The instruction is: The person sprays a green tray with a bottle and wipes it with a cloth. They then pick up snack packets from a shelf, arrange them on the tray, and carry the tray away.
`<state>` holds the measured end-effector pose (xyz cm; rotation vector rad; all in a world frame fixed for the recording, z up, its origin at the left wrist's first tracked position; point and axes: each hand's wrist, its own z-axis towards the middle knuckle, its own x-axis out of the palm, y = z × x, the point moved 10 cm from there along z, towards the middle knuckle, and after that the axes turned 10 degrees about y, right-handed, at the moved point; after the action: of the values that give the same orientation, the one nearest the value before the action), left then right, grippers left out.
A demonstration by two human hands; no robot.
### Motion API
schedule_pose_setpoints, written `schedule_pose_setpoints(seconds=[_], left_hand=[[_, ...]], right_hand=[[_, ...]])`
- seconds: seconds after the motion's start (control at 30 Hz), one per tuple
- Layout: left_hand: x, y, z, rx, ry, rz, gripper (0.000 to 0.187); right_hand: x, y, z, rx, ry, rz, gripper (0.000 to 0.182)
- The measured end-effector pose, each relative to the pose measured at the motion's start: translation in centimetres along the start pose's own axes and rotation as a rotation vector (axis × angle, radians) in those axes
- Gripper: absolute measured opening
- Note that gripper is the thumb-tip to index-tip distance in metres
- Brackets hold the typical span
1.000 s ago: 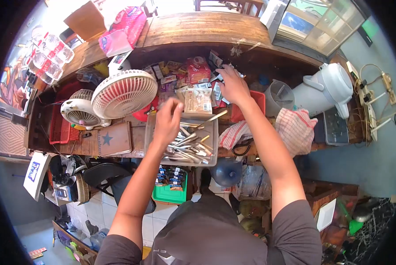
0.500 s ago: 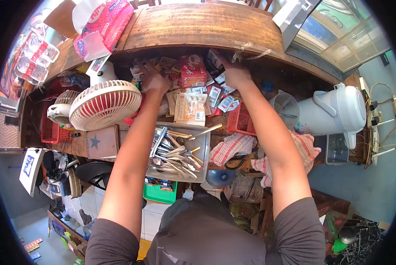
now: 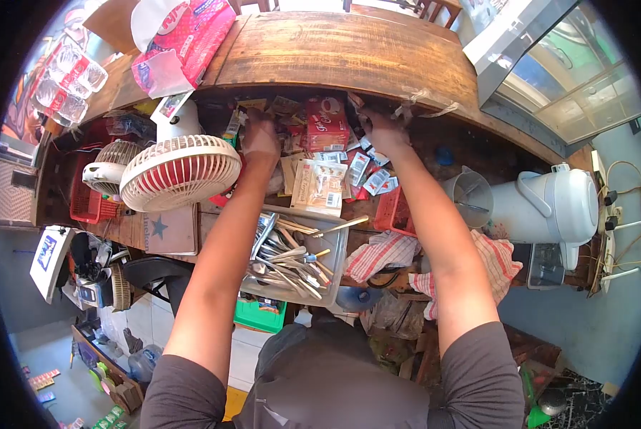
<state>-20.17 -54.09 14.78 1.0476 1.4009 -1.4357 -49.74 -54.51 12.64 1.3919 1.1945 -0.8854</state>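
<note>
Both arms reach forward under the wooden counter's edge into a shaded shelf of sachets. My left hand is among small packets on the left; its fingers are in shadow and hard to make out. Right of it stands a red box with sachets around it. My right hand is beyond the box, fingers curled at a small packet. White-and-blue sachets lie between the hands, near a beige paper packet.
A white fan stands at left, a white thermos jug and a clear pitcher at right. Nearer me are a tray of cutlery, a red basket and a striped cloth. The wooden counter overhangs the shelf.
The whole view has shifted slightly to the right and down. My left hand's fingers have drawn in a little; both hands stay among the packets.
</note>
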Motion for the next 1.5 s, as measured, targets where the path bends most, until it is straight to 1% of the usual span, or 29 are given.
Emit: schedule_pose_setpoints(seconds=[0.07, 0.1, 0.17, 0.2, 0.27, 0.3, 0.37, 0.4, 0.47, 0.6, 0.67, 0.7, 0.73, 0.8, 0.83, 0.9, 0.93, 1.0, 1.03, 1.1, 1.13, 1.2, 1.23, 1.3, 1.4, 1.5], left_hand=[[-1.8, -1.2, -1.6, 0.02, -0.047, -0.092, 0.034], [-2.7, -2.0, -2.6, 0.02, -0.045, -0.092, 0.034], [-5.9, -4.5, -5.2, 0.145, -0.184, -0.152, 0.023], [-6.0, -4.6, -5.8, 0.147, -0.182, -0.154, 0.023], [-7.1, -5.3, -7.4, 0.243, -0.283, -0.256, 0.02], [-7.3, -5.7, -8.2, 0.246, -0.282, -0.258, 0.02], [-8.6, -6.5, -10.3, 0.266, -0.329, -0.275, 0.017], [-8.6, -6.5, -11.0, 0.267, -0.332, -0.273, 0.017], [-8.8, -6.7, -12.6, 0.329, -0.347, -0.349, 0.014], [-9.8, -6.6, -13.8, 0.367, -0.32, -0.458, 0.014], [-10.3, -6.5, -14.4, 0.378, -0.303, -0.48, 0.013], [-10.3, -6.5, -14.7, 0.394, -0.281, -0.505, 0.012], [-10.5, -6.4, -15.1, 0.394, -0.283, -0.507, 0.012], [-10.0, -5.8, -15.3, 0.343, -0.217, -0.557, 0.013], [-10.2, -5.7, -15.7, 0.344, -0.218, -0.559, 0.013], [-10.6, -5.8, -16.2, 0.361, -0.221, -0.559, 0.012], [-10.8, -5.7, -16.5, 0.361, -0.222, -0.561, 0.012], [-11.2, -6.0, -17.1, 0.405, -0.226, -0.555, 0.014], [-11.2, -6.0, -17.3, 0.403, -0.226, -0.557, 0.014], [-11.4, -6.0, -17.8, 0.406, -0.225, -0.563, 0.014], [-11.5, -6.0, -18.0, 0.405, -0.226, -0.565, 0.014], [-11.4, -5.7, -18.3, 0.392, -0.199, -0.602, 0.014], [-11.5, -5.7, -18.6, 0.389, -0.198, -0.603, 0.014], [-11.6, -5.5, -18.8, 0.384, -0.176, -0.681, 0.014], [-12.1, -5.7, -19.3, 0.43, -0.202, -0.669, 0.014], [-12.2, -5.4, -19.9, 0.393, -0.181, -0.748, 0.013]], right_hand=[[1.2, -0.7, 1.6, -0.074, -0.073, 0.067, 0.036], [0.6, -0.2, 1.0, -0.074, -0.071, 0.067, 0.036], [-1.7, 0.5, -1.2, 0.014, -0.078, 0.291, 0.03], [-2.3, 1.3, -2.1, 0.018, -0.078, 0.29, 0.03], [-4.2, 2.0, -4.0, 0.107, -0.189, 0.082, 0.028], [-4.6, 2.2, -4.4, 0.11, -0.19, 0.081, 0.028], [-5.1, 3.6, -5.0, -0.001, -0.197, 0.154, 0.028], [-5.2, 3.8, -5.2, -0.003, -0.2, 0.155, 0.028], [-5.9, 4.5, -5.9, -0.08, -0.254, 0.22, 0.028], [-6.1, 3.8, -5.4, -0.109, -0.254, 0.278, 0.03], [-5.2, 3.9, -5.4, -0.064, -0.04, 0.181, 0.033], [-5.8, 4.6, -5.8, -0.12, -0.024, 0.162, 0.042], [-6.4, 4.9, -6.3, -0.121, -0.026, 0.16, 0.042], [-6.5, 4.1, -7.4, 0.019, 0.104, 0.126, 0.058], [-6.6, 3.9, -7.4, 0.02, 0.104, 0.124, 0.058], [-6.7, 3.4, -7.4, 0.028, 0.129, 0.167, 0.079], [-6.9, 3.5, -7.8, 0.029, 0.129, 0.165, 0.079], [-7.4, 4.3, -9.1, -0.006, 0.104, -0.045, 0.091], [-7.1, 4.5, -9.6, -0.006, 0.105, -0.047, 0.091], [-7.2, 6.0, -10.7, -0.103, 0.061, -0.153, 0.096], [-7.4, 6.4, -11.1, -0.103, 0.063, -0.155, 0.096], [-6.8, 7.0, -11.5, -0.086, 0.174, -0.17, 0.097], [-6.4, 6.9, -11.6, -0.086, 0.176, -0.171, 0.097], [-6.0, 8.0, -11.9, -0.245, 0.102, -0.142, 0.09], [-4.7, 8.0, -12.1, -0.28, 0.166, -0.169, 0.089], [-3.4, 7.0, -11.7, -0.236, 0.16, -0.222, 0.09]])
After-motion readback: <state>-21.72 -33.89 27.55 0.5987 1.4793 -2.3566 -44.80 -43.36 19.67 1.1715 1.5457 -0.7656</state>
